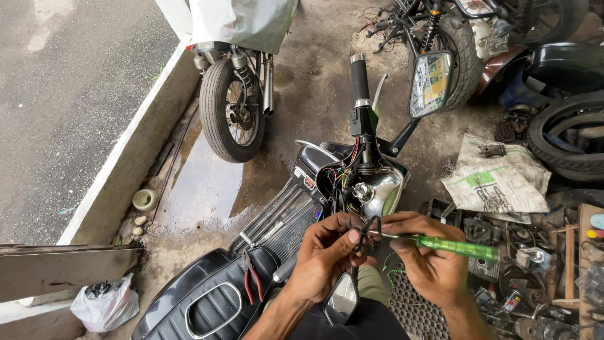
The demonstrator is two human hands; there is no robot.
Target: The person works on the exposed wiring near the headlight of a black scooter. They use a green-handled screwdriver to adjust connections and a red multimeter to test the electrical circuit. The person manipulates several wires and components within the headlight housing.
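Note:
My left hand point(327, 255) pinches a small black wired part point(368, 234) just below the scooter's open headlight housing point(371, 189). In my right hand point(425, 258) is a screwdriver with a clear green handle point(462, 247), its metal tip pointing left against that black part. Coloured wires point(340, 176) spill from the opened handlebar cover. A green coiled wire point(396, 274) hangs under my right hand. The handlebar grip point(359, 79) and a mirror point(430, 85) stick up beyond the housing.
Red-handled pliers point(253, 283) lie on the black seat point(201, 302). A second mirror point(341, 299) sits near my lap. A parked motorcycle's rear wheel point(229, 110) stands by a puddle point(204, 182). Tyres point(563, 135), a printed sack point(497, 179) and scattered parts point(522, 264) crowd the right side.

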